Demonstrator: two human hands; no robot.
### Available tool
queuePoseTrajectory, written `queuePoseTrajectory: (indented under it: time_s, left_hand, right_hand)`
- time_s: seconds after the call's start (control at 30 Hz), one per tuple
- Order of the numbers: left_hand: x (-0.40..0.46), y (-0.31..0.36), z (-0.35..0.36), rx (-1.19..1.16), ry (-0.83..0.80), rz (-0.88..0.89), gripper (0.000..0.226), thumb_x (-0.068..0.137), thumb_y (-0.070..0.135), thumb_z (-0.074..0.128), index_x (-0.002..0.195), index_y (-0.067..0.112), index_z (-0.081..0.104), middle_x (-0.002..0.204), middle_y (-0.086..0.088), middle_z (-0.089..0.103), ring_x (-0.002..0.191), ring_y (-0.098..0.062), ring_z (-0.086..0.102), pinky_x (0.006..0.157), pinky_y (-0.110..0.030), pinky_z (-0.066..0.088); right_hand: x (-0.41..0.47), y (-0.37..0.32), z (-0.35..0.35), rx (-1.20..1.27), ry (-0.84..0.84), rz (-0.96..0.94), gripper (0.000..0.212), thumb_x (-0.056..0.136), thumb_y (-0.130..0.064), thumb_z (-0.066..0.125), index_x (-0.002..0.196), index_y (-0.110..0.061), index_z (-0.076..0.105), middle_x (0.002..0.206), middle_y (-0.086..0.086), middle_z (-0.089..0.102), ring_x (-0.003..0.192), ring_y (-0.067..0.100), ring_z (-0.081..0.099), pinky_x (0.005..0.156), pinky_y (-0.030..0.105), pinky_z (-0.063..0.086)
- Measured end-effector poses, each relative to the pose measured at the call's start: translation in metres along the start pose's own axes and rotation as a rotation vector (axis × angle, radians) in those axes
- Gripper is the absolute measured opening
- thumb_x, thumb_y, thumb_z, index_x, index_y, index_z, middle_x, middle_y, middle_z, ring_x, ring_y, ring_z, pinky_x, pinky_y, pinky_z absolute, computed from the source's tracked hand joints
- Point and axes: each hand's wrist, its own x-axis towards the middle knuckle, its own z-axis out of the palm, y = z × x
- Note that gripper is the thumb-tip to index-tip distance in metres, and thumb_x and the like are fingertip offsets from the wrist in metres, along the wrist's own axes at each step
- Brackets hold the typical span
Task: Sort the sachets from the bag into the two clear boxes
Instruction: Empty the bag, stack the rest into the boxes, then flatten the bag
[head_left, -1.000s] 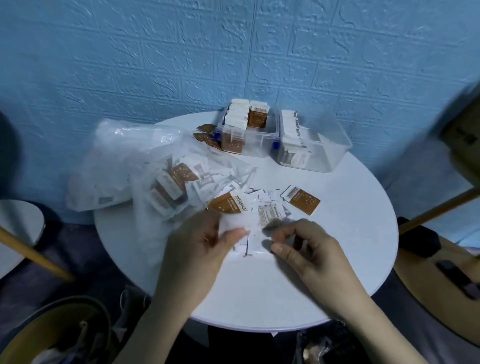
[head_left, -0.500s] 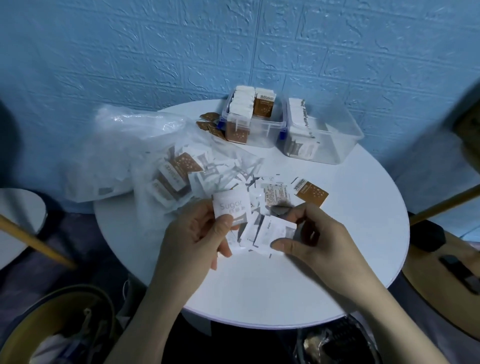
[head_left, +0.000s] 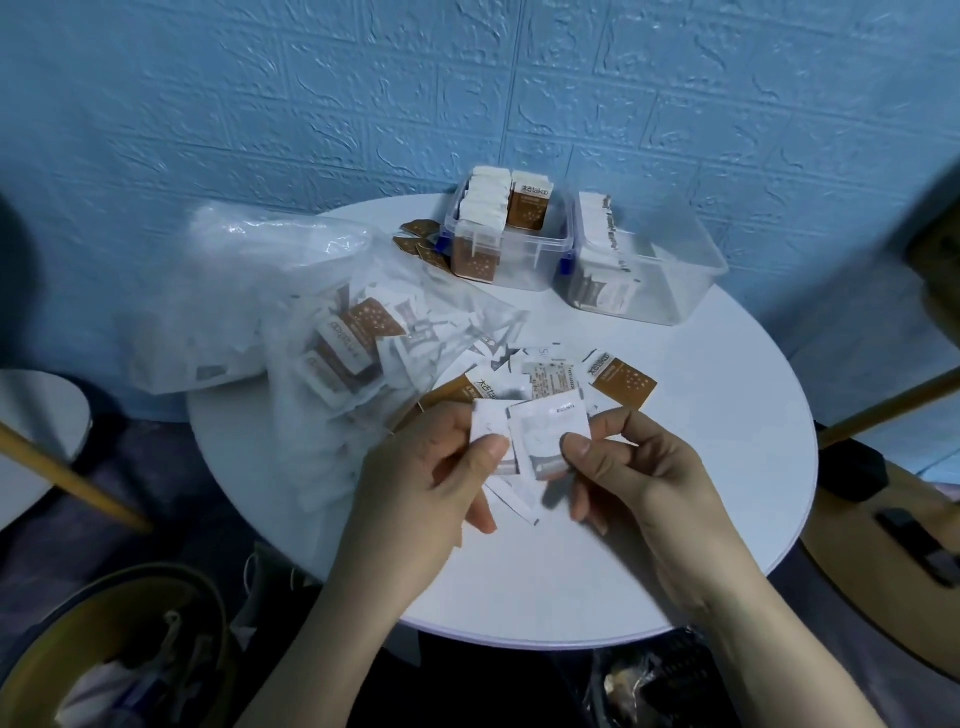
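Your left hand (head_left: 421, 483) and right hand (head_left: 639, 478) are raised side by side, palms turned inward toward each other, forearms reaching up from below. Your left thumb and curled fingers pinch one white sachet (head_left: 491, 434); your right thumb presses another white sachet (head_left: 548, 436) against its bent fingers.

Sachet (head_left: 545, 434) print blurred, unreadable

round white table (head_left: 675, 545), blue wall (head_left: 311, 104), basket (head_left: 93, 649)
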Motion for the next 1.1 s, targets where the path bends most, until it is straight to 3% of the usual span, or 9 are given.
queuePoseTrajectory:
  time_s: [0.1,0.23,0.33,0.43,0.57,0.77,0.83,0.97,1.1]
  left_hand:
    - [-0.006,0.003,0.003,-0.017,0.010,0.031,0.005,0.080,0.024,0.068,0.084,0.027,0.067,0.060,0.000,0.065,0.041,-0.012,0.052,0.044,-0.019,0.042]
    - [-0.013,0.004,-0.009,0.228,0.172,0.013,0.030,0.065,0.054,0.066,0.093,0.045,0.062,0.067,0.003,0.068,0.060,-0.016,0.063,0.059,-0.035,0.051]
    - [-0.014,0.001,-0.022,0.224,0.285,-0.033,0.023,0.071,0.045,0.074,0.089,0.048,0.061,0.066,0.004,0.068,0.061,-0.015,0.061,0.059,-0.033,0.048]
    - [-0.017,0.000,-0.025,0.260,0.251,-0.021,0.012,0.080,0.037,0.074,0.078,0.042,0.064,0.068,0.018,0.067,0.059,-0.006,0.060,0.054,-0.027,0.047]
    - [-0.022,0.001,-0.023,0.361,0.143,0.028,0.003,0.075,0.045,0.065,0.076,0.045,0.062,0.070,0.015,0.065,0.068,-0.005,0.059,0.058,-0.016,0.043]
    - [-0.027,-0.004,-0.012,0.538,0.054,0.152,0.045,0.073,0.017,0.081,0.067,0.043,0.045,0.065,0.031,0.048,0.060,0.011,0.045,0.056,-0.002,0.031]
    - [-0.027,-0.007,-0.008,0.455,0.066,0.147,0.030,0.073,0.017,0.081,0.084,0.039,0.063,0.068,0.027,0.052,0.059,0.006,0.047,0.057,-0.005,0.034]
    - [-0.025,-0.014,-0.001,0.289,0.062,0.067,0.066,0.069,0.030,0.075,0.123,0.058,0.050,0.076,0.015,0.057,0.062,-0.006,0.049,0.062,-0.025,0.046]
    - [-0.025,-0.010,-0.004,0.297,0.068,0.101,0.022,0.072,0.028,0.070,0.091,0.038,0.066,0.074,0.021,0.057,0.062,0.001,0.050,0.058,-0.011,0.035]
  right_hand:
    - [-0.009,0.003,0.011,-0.121,0.001,-0.078,0.022,0.072,-0.025,0.072,0.063,-0.011,0.057,0.053,0.005,0.053,0.046,0.011,0.038,0.046,0.017,0.030]
    - [-0.011,0.007,0.008,-0.536,0.063,-0.243,0.019,0.079,-0.029,0.074,0.068,-0.018,0.062,0.054,-0.014,0.050,0.049,0.003,0.037,0.048,0.014,0.028]
    - [-0.004,0.004,-0.003,-0.944,0.101,-0.265,0.027,0.074,-0.055,0.069,0.084,-0.031,0.063,0.079,-0.017,0.058,0.067,0.000,0.047,0.059,0.013,0.033]
    - [-0.002,0.005,-0.003,-1.086,0.033,-0.137,0.047,0.064,-0.068,0.069,0.098,-0.039,0.059,0.095,-0.020,0.049,0.080,-0.001,0.048,0.066,0.014,0.034]
    - [0.001,0.005,-0.001,-1.076,0.030,-0.136,0.035,0.068,-0.055,0.076,0.086,-0.035,0.055,0.091,-0.017,0.047,0.074,0.001,0.049,0.064,0.022,0.037]
    - [-0.001,0.007,-0.009,-0.827,0.025,-0.235,0.013,0.088,-0.037,0.064,0.078,-0.043,0.059,0.077,-0.012,0.048,0.065,0.004,0.047,0.060,0.016,0.033]
    - [-0.005,0.007,-0.007,-0.644,-0.023,-0.221,0.015,0.091,-0.036,0.061,0.077,-0.038,0.066,0.069,-0.009,0.051,0.060,0.003,0.044,0.060,0.017,0.032]
    - [-0.009,0.010,-0.002,-0.346,-0.147,-0.212,0.015,0.089,-0.031,0.059,0.091,-0.020,0.069,0.081,0.010,0.067,0.075,0.031,0.057,0.074,0.043,0.045]
    - [-0.008,0.017,-0.005,-0.481,-0.203,-0.221,0.025,0.087,-0.041,0.058,0.089,-0.019,0.069,0.086,0.005,0.068,0.084,0.036,0.059,0.080,0.054,0.046]
